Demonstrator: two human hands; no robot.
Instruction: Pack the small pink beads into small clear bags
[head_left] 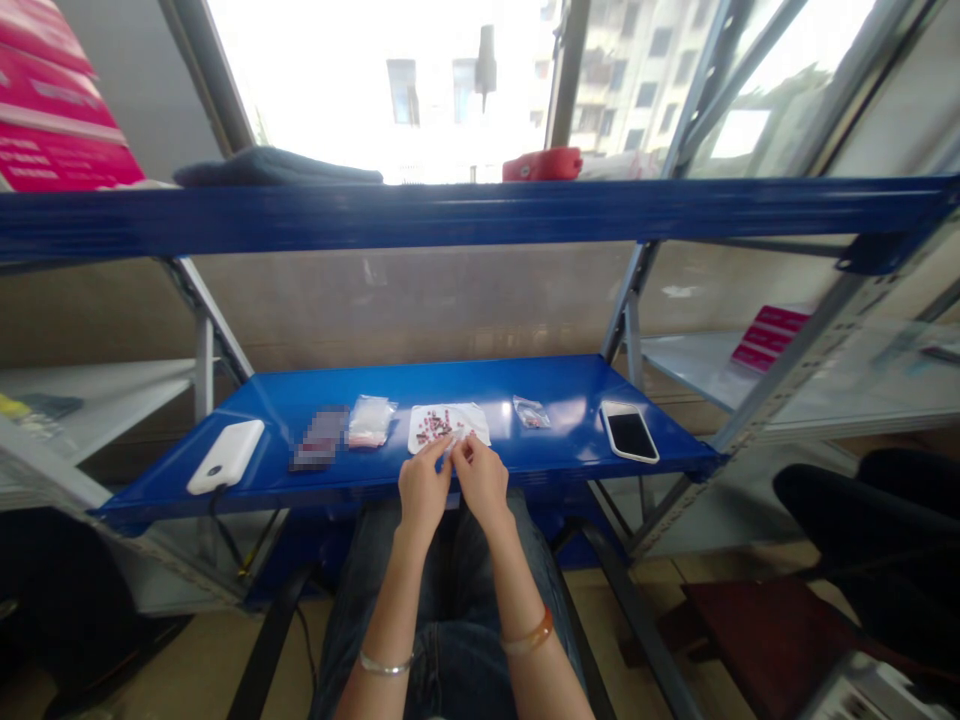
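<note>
My left hand (424, 485) and my right hand (481, 478) meet at the near edge of a white sheet (480, 418). Fingers on both hands are closed in a pinch, the tips almost touching. Something small and whitish shows between them, too small to make out. Many small red and dark pieces (433, 425), like beads, lie scattered over the sheet just beyond my left fingers. To the left rests a clear bag with white contents (370, 420). On the right lies a small clear bag (531, 411) with dark reddish bits inside.
A white power bank (226, 456) with a cable lies at the left of the blue shelf (450, 375), beside a blurred-out packet (321, 438). A white-framed phone (630, 432) is near the right end. A blue beam (450, 215) crosses above; chair armrests flank my legs.
</note>
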